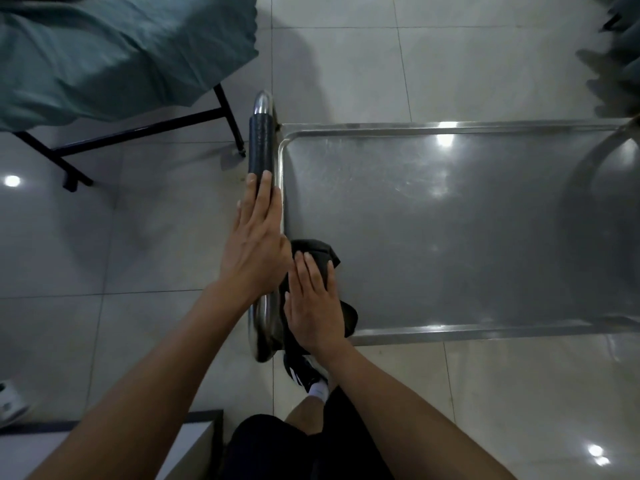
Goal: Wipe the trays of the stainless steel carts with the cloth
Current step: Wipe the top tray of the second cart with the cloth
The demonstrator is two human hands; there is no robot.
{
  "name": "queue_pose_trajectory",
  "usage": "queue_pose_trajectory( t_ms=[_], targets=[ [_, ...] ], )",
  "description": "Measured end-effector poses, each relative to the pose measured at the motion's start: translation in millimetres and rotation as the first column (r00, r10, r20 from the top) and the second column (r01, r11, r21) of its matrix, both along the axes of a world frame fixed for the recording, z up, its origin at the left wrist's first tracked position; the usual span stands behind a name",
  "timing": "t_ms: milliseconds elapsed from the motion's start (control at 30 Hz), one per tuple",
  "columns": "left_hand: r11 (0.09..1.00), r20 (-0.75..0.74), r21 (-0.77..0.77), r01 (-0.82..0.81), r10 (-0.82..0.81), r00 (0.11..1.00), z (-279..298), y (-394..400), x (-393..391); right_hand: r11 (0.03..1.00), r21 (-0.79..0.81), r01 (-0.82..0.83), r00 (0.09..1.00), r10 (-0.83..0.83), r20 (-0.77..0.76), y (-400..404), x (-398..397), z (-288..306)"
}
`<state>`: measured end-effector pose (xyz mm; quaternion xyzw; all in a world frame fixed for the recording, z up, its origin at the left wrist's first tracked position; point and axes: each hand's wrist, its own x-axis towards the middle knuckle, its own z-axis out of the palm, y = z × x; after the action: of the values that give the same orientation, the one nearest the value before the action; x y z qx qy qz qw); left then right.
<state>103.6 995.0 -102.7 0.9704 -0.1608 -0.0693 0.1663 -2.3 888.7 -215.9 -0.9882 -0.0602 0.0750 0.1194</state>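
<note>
A stainless steel cart tray [450,220] fills the middle and right of the view, with a raised rim and light glare on it. A black cloth [317,251] lies bunched at the tray's near left corner. My right hand [315,303] presses flat on the cloth with straight fingers. My left hand [256,237] rests flat along the cart's handle [261,143], a chrome bar with a black grip, fingers straight and pointing away from me.
A bed with a green sheet [104,53] and black frame stands at the upper left, close to the handle. Grey floor tiles surround the cart. My shoe [304,372] stands under the tray's near corner. A white box edge [194,441] sits at the bottom left.
</note>
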Motion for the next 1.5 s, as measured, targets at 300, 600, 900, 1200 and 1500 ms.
queue_pose_trajectory(
  t_ms=[300,600,900,1200,1500],
  targets=[
    [0.999,-0.017,-0.012,-0.041,0.041,0.999,5.4,-8.0,39.5,0.999,0.021,-0.049,0.999,0.049,-0.014,-2.1,16.6,-3.3],
    [0.999,-0.017,0.002,-0.054,0.054,0.998,7.8,-15.4,73.5,0.999,0.002,-0.047,0.999,0.047,-0.016,-15.0,106.3,-3.1],
    [0.994,0.017,0.064,-0.092,0.091,0.996,-1.3,-20.5,79.1,0.996,-0.045,-0.082,0.997,0.081,-0.011,-28.5,191.4,-4.4],
    [0.991,0.010,0.075,-0.110,0.110,0.994,-2.6,-25.0,83.2,0.999,-0.033,-0.018,0.998,0.020,0.053,-41.5,277.5,-14.7],
    [0.992,0.021,0.070,-0.109,0.108,0.994,-2.3,-23.5,82.6,0.997,-0.072,0.008,0.995,-0.001,0.097,-74.3,303.4,-18.5]
  ],
)
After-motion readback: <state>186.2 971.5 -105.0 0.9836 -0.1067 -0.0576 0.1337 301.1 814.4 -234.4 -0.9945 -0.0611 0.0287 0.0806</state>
